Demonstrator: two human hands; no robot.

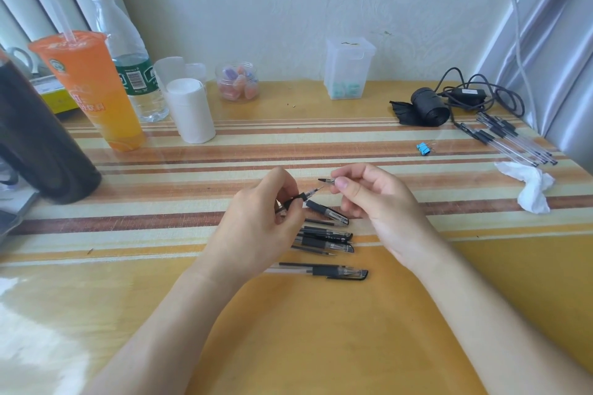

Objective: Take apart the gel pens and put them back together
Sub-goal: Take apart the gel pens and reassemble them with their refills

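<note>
My left hand (256, 221) grips a gel pen body (301, 197) with a black grip, its bare refill tip pointing up and right. My right hand (372, 199) pinches a small black cone tip piece (325, 181) between thumb and fingers, a short gap from the refill tip. Under and between the hands lies a pile of black gel pens and loose parts (327, 234) on the table. One capped pen (333, 272) lies nearest me, apart from the pile.
A striped yellow table (321, 330) carries an orange drink cup (93, 90), a water bottle (128, 51), a white roll (191, 109), a candy jar (237, 82), a clear box (348, 67), a black roll with cables (430, 107), more pens (513, 141), a blue clip (424, 148) and a tissue (529, 186).
</note>
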